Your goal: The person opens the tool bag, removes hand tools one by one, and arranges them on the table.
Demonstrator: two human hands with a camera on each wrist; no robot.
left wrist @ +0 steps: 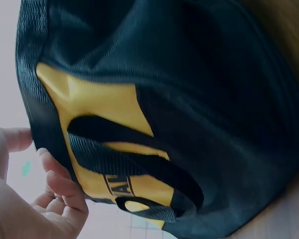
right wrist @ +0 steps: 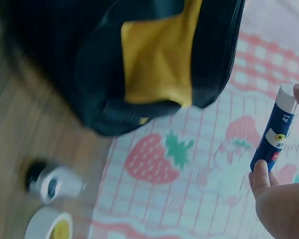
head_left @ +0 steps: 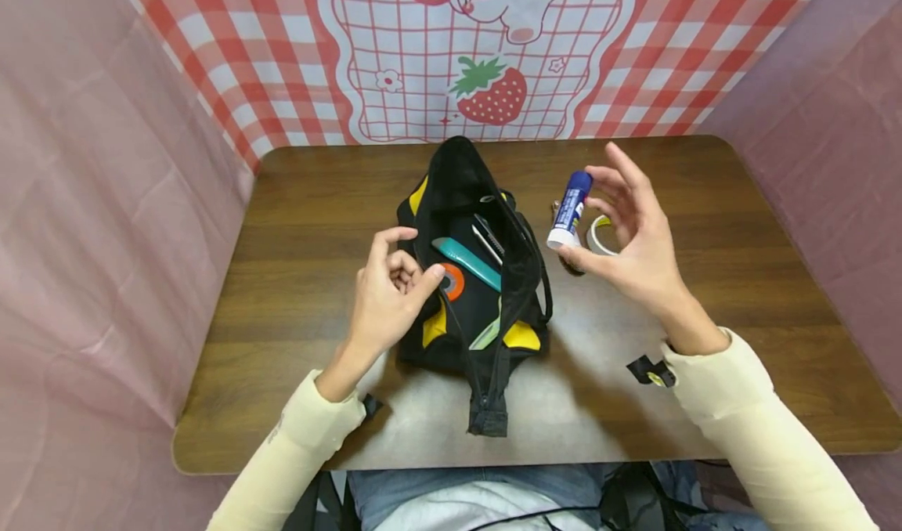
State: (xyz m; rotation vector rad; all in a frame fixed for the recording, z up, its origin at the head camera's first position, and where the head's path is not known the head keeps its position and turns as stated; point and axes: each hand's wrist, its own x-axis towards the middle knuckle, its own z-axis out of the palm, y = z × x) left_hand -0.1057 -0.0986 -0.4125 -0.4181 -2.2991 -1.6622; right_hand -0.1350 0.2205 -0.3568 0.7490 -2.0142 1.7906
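A black tool bag with yellow panels stands wide open at mid-table. My left hand is at its left rim, the thumb over the opening and the fingertips along the outer side; the left wrist view shows the hand at the bag's edge. A blue glue stick with a white end is pinched lengthwise between the thumb and fingers of my right hand, raised right of the bag. Inside the bag lie a teal-handled tool, an orange ring, slim dark pieces and something pale green.
A white tape roll with a yellow inside stands on the wooden table, partly behind my right hand. Beside it is a small white-and-black object, blurred. A red-and-white strawberry cloth hangs behind; pink curtains flank both sides.
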